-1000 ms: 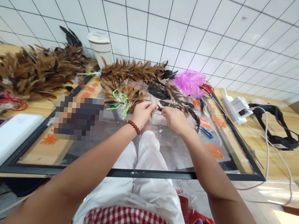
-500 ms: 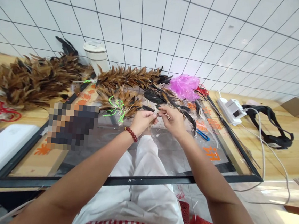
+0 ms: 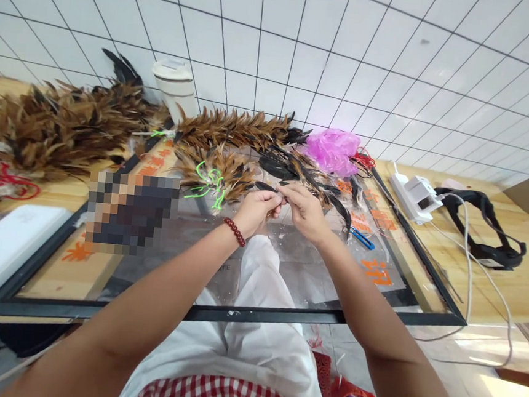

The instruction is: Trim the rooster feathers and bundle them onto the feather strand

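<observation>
Since a second ago the bare right hand (image 3: 307, 211) has moved in: back then there's a gap between the hands, now its fingertips meet the bare left hand (image 3: 256, 213). Also new since then, a slim black feather (image 3: 264, 187) pokes out leftward at the left fingertips, above the black-framed glass panel (image 3: 263, 314).

Left thumb and index are pinched together, looks like on the quill end of that feather. Right fingers are nearly straight and bunched close to the thumb; can't tell if they've got hold of anything.

Writing-wise, there are orange Chinese characters (image 3: 376, 272) on the panel. The one near the right front looks like 讯, the rest are too covered or blurry for me. Can't spot a readable brand.

The brown feather bundle tied with neon green string (image 3: 232, 174) sits just beyond the left hand, same place on the panel as before. The blue plastic cutter (image 3: 362, 237) hasn't budged either.
</observation>
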Demonstrator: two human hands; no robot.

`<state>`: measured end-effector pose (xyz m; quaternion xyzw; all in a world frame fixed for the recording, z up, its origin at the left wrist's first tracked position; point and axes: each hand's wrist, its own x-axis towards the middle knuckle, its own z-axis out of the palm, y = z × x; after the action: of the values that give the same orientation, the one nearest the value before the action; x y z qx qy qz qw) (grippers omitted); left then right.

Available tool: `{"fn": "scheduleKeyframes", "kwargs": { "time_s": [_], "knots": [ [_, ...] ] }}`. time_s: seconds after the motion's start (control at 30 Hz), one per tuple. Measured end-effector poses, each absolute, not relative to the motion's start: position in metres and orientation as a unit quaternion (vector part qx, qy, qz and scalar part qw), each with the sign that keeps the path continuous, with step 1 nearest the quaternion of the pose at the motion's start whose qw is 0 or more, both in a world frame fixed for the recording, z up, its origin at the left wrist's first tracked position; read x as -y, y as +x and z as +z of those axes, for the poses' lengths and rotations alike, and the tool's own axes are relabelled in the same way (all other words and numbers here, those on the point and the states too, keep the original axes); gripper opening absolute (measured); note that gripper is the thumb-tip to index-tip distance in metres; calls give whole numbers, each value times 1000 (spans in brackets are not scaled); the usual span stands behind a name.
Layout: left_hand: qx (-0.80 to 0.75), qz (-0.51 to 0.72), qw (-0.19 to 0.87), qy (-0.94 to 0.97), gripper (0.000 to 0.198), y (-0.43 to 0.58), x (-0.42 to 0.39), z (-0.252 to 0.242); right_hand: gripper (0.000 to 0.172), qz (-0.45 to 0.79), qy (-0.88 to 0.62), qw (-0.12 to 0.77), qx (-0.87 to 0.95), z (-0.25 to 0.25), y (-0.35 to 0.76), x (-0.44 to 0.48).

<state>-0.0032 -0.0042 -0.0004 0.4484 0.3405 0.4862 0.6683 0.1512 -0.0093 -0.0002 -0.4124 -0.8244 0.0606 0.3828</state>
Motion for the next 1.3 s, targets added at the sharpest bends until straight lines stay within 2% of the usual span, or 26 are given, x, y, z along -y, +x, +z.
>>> {"fn": "scheduleKeyframes", "kwargs": {
  "time_s": [0.1,0.2,0.3,0.4,0.5,0.6,0.77,0.87,1.03,1.13,1.2,1.3],
  "knots": [
    [-379,558,609,418,14,-5,-2,-5,36,50,-510,374,773,2,153,2],
    [-409,627,554,364,13,-8,-10,-9,25,13,-597,285,750,3,153,-9],
    [-411,658,535,336,12,-10,-15,-9,23,-27,-623,218,751,0,150,-16],
    [-409,672,532,312,13,-10,-16,-7,17,-37,-622,226,748,-5,150,-17],
    [-403,652,577,283,12,-9,-12,-5,21,-36,-616,303,726,-5,153,-9],
    [-372,590,667,262,10,-9,-7,-1,21,-67,-565,359,740,-2,152,3],
    [-311,513,764,238,10,-12,-4,4,18,-128,-431,330,830,1,141,16],
    [-303,528,756,240,10,-12,-5,4,18,-62,-432,355,827,-1,137,15],
    [-286,520,744,307,14,-11,-1,3,25,266,-477,547,635,-4,132,2],
    [-280,503,744,338,15,-8,2,4,26,412,-440,559,569,-4,131,-2],
    [-293,495,743,343,14,-6,4,4,25,435,-424,552,572,-3,133,-3],
    [-328,508,728,324,13,-4,5,5,24,397,-424,549,602,-2,137,-2]
  ]
}}
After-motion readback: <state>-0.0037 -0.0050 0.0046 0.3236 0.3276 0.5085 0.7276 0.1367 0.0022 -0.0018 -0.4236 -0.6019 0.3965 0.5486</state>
